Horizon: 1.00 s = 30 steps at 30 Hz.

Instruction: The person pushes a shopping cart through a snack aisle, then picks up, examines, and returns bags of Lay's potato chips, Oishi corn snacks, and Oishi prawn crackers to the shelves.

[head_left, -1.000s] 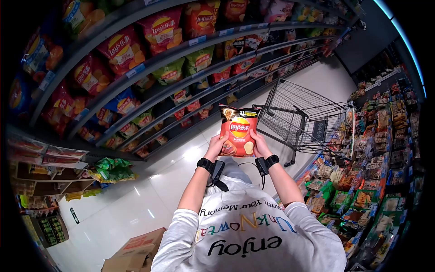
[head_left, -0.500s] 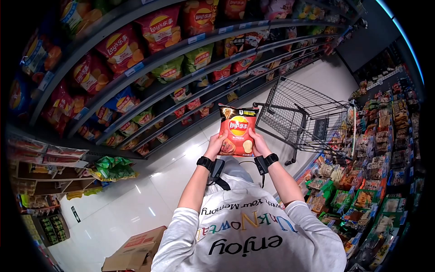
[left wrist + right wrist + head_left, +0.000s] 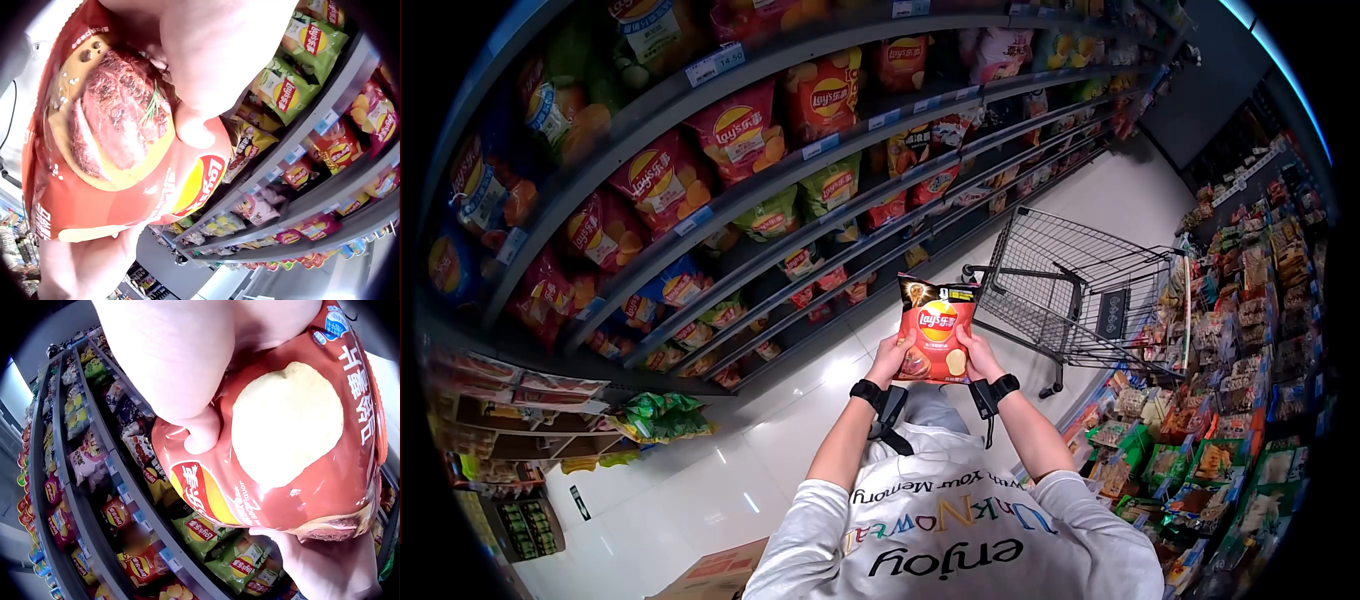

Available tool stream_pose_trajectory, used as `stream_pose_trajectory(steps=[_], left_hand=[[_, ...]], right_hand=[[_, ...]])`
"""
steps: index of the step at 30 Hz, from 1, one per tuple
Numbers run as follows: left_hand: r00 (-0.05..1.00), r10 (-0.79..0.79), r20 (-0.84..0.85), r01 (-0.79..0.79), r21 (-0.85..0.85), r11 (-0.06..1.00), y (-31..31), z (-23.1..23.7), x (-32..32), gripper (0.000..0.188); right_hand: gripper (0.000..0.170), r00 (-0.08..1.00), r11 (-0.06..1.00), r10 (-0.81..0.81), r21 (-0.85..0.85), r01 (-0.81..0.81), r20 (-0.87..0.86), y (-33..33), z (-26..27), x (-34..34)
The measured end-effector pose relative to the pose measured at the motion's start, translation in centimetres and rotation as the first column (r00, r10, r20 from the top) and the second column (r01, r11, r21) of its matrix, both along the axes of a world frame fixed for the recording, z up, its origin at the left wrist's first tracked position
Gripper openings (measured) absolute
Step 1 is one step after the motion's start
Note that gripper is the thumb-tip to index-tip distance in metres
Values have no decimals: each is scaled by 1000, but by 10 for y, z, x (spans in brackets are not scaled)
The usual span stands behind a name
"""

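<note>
A red Lay's bag of potato chips (image 3: 937,335) with a black top is held upright before the chest, its printed front toward the head camera. My left hand (image 3: 892,358) grips its left side, thumb over the front. On the opposite edge my right hand (image 3: 978,354) grips in the same way. In the left wrist view, the left thumb presses beside the meat picture on the chip bag (image 3: 119,119). The right wrist view has the right thumb near the logo of the chip bag (image 3: 287,425). Fingers behind the bag are mostly hidden.
Shelves of chip bags (image 3: 740,130) run along the left and ahead. A wire shopping cart (image 3: 1090,300) stands ahead to the right, beside a display of packaged snacks (image 3: 1240,400). A cardboard box (image 3: 715,570) lies at lower left on the tiled floor (image 3: 790,420).
The head view has shifted, so shelves, cart and bag sit lower in it and the cardboard box is mostly cut off. Both hands keep their grip on the chip bag.
</note>
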<state>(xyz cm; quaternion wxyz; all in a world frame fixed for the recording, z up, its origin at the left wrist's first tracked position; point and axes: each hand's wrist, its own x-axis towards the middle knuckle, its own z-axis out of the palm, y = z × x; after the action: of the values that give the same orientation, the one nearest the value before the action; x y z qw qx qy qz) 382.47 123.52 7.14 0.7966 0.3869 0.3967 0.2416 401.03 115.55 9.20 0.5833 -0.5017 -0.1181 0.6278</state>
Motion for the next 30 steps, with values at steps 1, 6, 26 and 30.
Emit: stream_pose_trajectory(steps=[1,6,26,30], left_hand=[[1000,-7,3,7,3,1000,5,4,3,40],[995,82,49,-88,149,985,58,29,24,40],[891,449,64,-223,924,312,343,268,164,27],[775,619,-125,-129,928,349,378,221,163,39]], right_hand=[[38,1000,1000,5,9,-5,-4,7,-1,6],[33,989,988,124,80,-130,80,77,1,43],[18,630,563,-170,600,-568,757,425,256,186],[15,651,725,6,445,-525,759,444,242,188]])
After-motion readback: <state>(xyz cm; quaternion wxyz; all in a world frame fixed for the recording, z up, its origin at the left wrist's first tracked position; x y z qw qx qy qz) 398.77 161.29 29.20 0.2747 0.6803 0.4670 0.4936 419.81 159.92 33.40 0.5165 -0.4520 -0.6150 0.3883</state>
